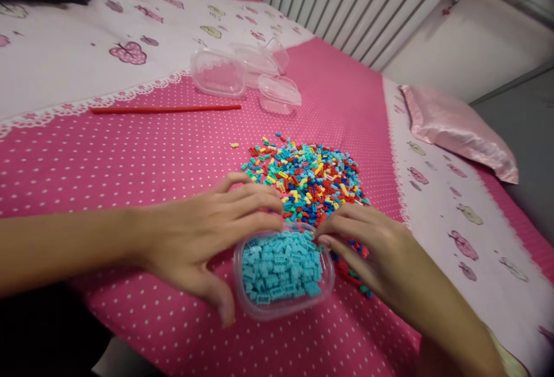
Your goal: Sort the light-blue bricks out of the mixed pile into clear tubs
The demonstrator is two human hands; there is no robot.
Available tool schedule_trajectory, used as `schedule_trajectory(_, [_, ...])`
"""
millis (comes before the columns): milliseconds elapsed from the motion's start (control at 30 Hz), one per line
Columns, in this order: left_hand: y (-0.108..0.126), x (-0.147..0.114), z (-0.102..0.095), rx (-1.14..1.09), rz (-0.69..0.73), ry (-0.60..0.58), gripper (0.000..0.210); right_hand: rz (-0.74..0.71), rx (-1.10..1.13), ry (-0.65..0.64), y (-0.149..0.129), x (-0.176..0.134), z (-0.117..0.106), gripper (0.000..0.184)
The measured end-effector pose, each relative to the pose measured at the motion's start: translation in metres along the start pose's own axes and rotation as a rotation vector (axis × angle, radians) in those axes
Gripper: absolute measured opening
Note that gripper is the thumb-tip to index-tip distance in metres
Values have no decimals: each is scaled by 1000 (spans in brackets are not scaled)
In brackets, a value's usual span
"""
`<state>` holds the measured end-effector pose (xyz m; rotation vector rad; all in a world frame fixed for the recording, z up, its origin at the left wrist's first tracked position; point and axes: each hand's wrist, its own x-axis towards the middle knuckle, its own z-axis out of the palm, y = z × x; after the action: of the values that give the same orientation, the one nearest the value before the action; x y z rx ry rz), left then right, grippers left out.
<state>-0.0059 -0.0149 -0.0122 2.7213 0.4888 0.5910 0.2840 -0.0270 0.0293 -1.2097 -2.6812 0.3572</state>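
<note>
Both hands are laid against a clear tub [283, 303] of blue pieces [280, 267]: the left hand [203, 238] is cupped round its left rim, while the right hand [367, 244] is pinched at its far right edge. The tub is best kept steadied by the left hand, so nothing spills. It sits between the hands, near the mixed pile [307, 178].

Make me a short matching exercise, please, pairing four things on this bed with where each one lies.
Things:
1. tub of blue beads
2. mixed bead pile
3. red stick
4. pink pillow

Places:
A. far right, near the wall
B. between left hand and right hand
C. just beyond the tub
D. left of the empty clear tubs

Pairs: 1-B, 2-C, 3-D, 4-A
</note>
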Motion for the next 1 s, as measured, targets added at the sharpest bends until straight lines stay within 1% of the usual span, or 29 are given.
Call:
schedule_trajectory(67, [-6, -4, -2, -24, -91, 7, 73, 2, 8, -34, -1, 1, -1, 22])
schedule_trajectory(133, [-11, -7, -2, -30, -149, 19, 67, 10, 41, -32, -2, 1, -4, 22])
schedule_trajectory(200, [-14, -10, 2, -34, -176, 31, 58, 27, 99, 28, -1, 2, -6, 19])
schedule_trajectory(267, [-17, -11, 8, -40, -185, 43, 51, 77, 147, 150, 8, 4, -7, 17])
schedule_trajectory(333, [-20, -12, 13, -47, -182, 66, 46, 162, 153, 315, 24, 7, -3, 18])
schedule_trajectory(400, [-21, -12, 15, -55, -188, 102, 41, 260, 109, 431, 48, 11, 4, 19])
schedule_trajectory(467, [-21, -11, 15, -49, -212, 146, 35, 314, 59, 444, 72, 15, 11, 19])
schedule_trajectory(533, [-21, -11, 15, -26, -256, 180, 31, 312, 32, 455, 91, 19, 17, 20])
schedule_trajectory(567, [-22, -10, 15, -10, -285, 196, 30, 298, 34, 471, 96, 20, 19, 21])
schedule_trajectory(633, [-23, -9, 17, 23, -333, 210, 31, 260, 50, 508, 97, 23, 25, 25])
schedule_trajectory(700, [-25, -8, 18, 54, -357, 198, 33, 196, 60, 479, 89, 27, 32, 33])
schedule_trajectory(767, [-26, -8, 19, 83, -345, 174, 33, 114, 30, 361, 77, 30, 39, 44])
schedule_trajectory(833, [-25, -8, 20, 105, -331, 162, 33, 54, -16, 220, 67, 33, 45, 49])
schedule_trajectory(867, [-23, -8, 20, 114, -324, 156, 33, 41, -32, 171, 63, 34, 47, 49])
schedule_trajectory(933, [-21, -8, 19, 129, -316, 140, 32, 38, -43, 125, 60, 34, 49, 49])
schedule_trajectory(1000, [-18, -7, 19, 143, -311, 123, 32, 36, -31, 142, 61, 34, 50, 48])
